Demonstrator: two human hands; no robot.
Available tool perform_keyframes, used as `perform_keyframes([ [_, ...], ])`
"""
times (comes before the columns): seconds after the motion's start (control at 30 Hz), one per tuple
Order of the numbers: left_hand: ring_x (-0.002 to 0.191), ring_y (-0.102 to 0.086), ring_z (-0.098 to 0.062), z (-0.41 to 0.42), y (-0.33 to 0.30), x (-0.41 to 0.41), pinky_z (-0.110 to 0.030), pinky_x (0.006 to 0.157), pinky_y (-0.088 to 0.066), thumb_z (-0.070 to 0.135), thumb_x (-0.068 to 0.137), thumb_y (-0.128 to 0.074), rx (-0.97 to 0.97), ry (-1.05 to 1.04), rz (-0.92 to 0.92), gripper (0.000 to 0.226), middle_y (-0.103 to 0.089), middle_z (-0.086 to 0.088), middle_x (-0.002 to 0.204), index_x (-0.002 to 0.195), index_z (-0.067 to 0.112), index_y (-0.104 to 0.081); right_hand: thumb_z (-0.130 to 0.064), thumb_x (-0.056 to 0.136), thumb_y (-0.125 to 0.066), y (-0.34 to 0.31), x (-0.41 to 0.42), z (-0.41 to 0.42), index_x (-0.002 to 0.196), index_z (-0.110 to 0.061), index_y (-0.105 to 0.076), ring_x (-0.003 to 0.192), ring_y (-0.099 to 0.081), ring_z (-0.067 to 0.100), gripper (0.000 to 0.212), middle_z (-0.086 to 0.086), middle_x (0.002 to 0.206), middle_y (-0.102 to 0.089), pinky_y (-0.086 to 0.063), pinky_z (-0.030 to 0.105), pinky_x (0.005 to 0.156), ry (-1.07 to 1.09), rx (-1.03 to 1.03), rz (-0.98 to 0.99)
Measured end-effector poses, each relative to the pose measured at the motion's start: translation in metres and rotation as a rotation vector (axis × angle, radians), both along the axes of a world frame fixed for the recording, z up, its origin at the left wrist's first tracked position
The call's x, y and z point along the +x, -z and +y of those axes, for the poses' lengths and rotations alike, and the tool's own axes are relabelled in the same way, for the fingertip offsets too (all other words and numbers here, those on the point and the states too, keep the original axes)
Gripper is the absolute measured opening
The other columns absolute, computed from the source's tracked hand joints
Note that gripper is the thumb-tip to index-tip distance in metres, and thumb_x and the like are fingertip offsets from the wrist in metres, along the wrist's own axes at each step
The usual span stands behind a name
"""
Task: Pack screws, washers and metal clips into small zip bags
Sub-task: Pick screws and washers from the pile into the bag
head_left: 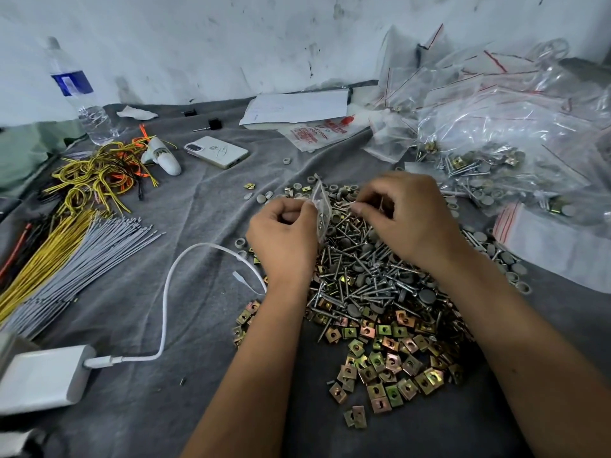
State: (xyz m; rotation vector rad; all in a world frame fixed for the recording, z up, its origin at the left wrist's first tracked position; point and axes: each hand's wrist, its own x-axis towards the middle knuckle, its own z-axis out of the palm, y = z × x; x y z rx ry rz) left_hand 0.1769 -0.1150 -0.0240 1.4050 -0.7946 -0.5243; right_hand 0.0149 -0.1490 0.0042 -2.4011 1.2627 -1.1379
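Hardware lies heaped on a grey cloth [205, 206]: silver screws [363, 276] in the middle of the heap, yellow-zinc metal clips [390, 365] spread at its near edge, and grey round washers [334, 190] scattered along its far side. Above the screws, the left hand [284, 239] has its fingers curled round a small clear zip bag [322, 209], holding it upright by one edge. The right hand [406, 216] is just beside the bag's other side, thumb and forefinger pinched together on what looks like 1 thin screw, though the piece is too small to be sure. Both forearms reach in from the near edge.

To the right, a big pile of zip bags [502, 127] with red seal lines sits against the wall, many already filled with screws and washers. On the left lie bundled grey and yellow cable ties [76, 259] and a tangle of yellow and orange wire loops [96, 173]. A white phone [216, 152] rests face down beyond the heap, a water bottle [79, 94] stands at the far left, and a white power bank [43, 378] with its cable [168, 292] sits near the left corner.
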Motion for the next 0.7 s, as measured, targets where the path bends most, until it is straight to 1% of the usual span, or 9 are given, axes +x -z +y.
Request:
perform_keyframes([
  [0.07, 0.050, -0.051, -0.016, 0.000, 0.000, 0.001, -0.045, 0.053, -0.056, 0.010, 0.085, -0.072, -0.011, -0.019, 0.008, 0.016, -0.054, 0.011, 0.049, 0.070, 0.017, -0.073, -0.039, 0.090, -0.074, 0.000, 0.005, -0.001, 0.097, -0.023, -0.074, 0.077, -0.057, 0.005, 0.018, -0.010, 0.093, -0.062, -0.047, 0.027, 0.073, 0.006, 0.070, 0.242],
  [0.13, 0.050, -0.052, -0.012, -0.001, -0.001, 0.001, -0.039, 0.054, -0.053, 0.011, 0.084, -0.073, -0.007, -0.026, -0.007, 0.015, -0.055, 0.012, 0.050, 0.070, 0.017, -0.073, -0.044, 0.091, -0.070, 0.002, 0.014, -0.001, 0.104, -0.024, -0.070, 0.088, -0.058, 0.013, 0.024, -0.005, 0.101, -0.057, -0.049, 0.031, 0.078, -0.022, 0.143, 0.452],
  [0.2, 0.051, -0.053, -0.012, -0.001, -0.001, 0.001, -0.038, 0.056, -0.053, 0.013, 0.084, -0.073, 0.000, -0.020, -0.010, 0.014, -0.056, 0.012, 0.051, 0.071, 0.018, -0.073, -0.039, 0.094, -0.070, 0.002, 0.021, -0.002, 0.105, -0.020, -0.068, 0.095, -0.060, 0.019, 0.022, -0.002, 0.104, -0.055, -0.053, 0.039, 0.084, -0.066, 0.187, 0.528],
  [0.27, 0.052, -0.053, -0.012, -0.001, 0.000, 0.001, -0.039, 0.057, -0.054, 0.012, 0.084, -0.073, -0.001, -0.016, -0.007, 0.016, -0.056, 0.012, 0.051, 0.069, 0.019, -0.073, -0.032, 0.093, -0.072, -0.002, 0.022, -0.006, 0.099, -0.019, -0.068, 0.095, -0.062, 0.019, 0.015, -0.003, 0.101, -0.058, -0.052, 0.037, 0.083, -0.113, 0.234, 0.543],
  [0.37, 0.052, -0.052, -0.011, -0.002, 0.000, 0.001, -0.037, 0.058, -0.051, 0.011, 0.085, -0.074, 0.002, -0.002, -0.003, 0.020, -0.055, 0.013, 0.050, 0.068, 0.021, -0.072, -0.029, 0.090, -0.076, -0.007, 0.015, -0.011, 0.094, -0.025, -0.068, 0.089, -0.062, 0.014, 0.010, -0.009, 0.092, -0.061, -0.044, 0.029, 0.076, -0.159, 0.271, 0.492],
  [0.47, 0.049, -0.049, -0.007, -0.003, 0.000, -0.001, -0.027, 0.057, -0.045, 0.011, 0.086, -0.075, 0.016, 0.022, -0.020, 0.022, -0.054, 0.015, 0.048, 0.068, 0.023, -0.073, -0.025, 0.089, -0.077, -0.002, 0.003, -0.014, 0.101, -0.025, -0.075, 0.083, -0.061, 0.005, 0.012, -0.012, 0.091, -0.065, -0.045, 0.025, 0.073, -0.170, 0.218, 0.304],
  [0.6, 0.045, -0.047, -0.002, -0.002, 0.000, -0.002, -0.022, 0.052, -0.041, 0.012, 0.087, -0.076, 0.022, 0.029, -0.064, 0.018, -0.054, 0.015, 0.047, 0.071, 0.020, -0.075, -0.026, 0.088, -0.078, 0.007, -0.010, -0.017, 0.107, -0.024, -0.078, 0.080, -0.061, -0.015, 0.019, -0.021, 0.090, -0.067, -0.040, 0.000, 0.070, -0.152, 0.172, 0.044],
  [0.67, 0.047, -0.049, -0.007, -0.001, 0.000, -0.002, -0.025, 0.052, -0.043, 0.012, 0.087, -0.075, 0.029, 0.028, -0.076, 0.015, -0.053, 0.014, 0.047, 0.073, 0.016, -0.075, -0.027, 0.088, -0.077, 0.008, -0.011, -0.020, 0.107, -0.023, -0.078, 0.083, -0.062, -0.012, 0.020, -0.016, 0.093, -0.070, -0.045, 0.005, 0.073, -0.146, 0.110, -0.017],
  [0.7, 0.048, -0.050, -0.010, -0.001, 0.000, -0.002, -0.027, 0.052, -0.045, 0.012, 0.088, -0.075, 0.030, 0.029, -0.077, 0.015, -0.053, 0.013, 0.047, 0.073, 0.016, -0.075, -0.026, 0.088, -0.078, 0.008, -0.012, -0.020, 0.106, -0.022, -0.078, 0.084, -0.065, -0.007, 0.019, -0.013, 0.095, -0.073, -0.051, 0.012, 0.076, -0.141, 0.079, -0.057],
])
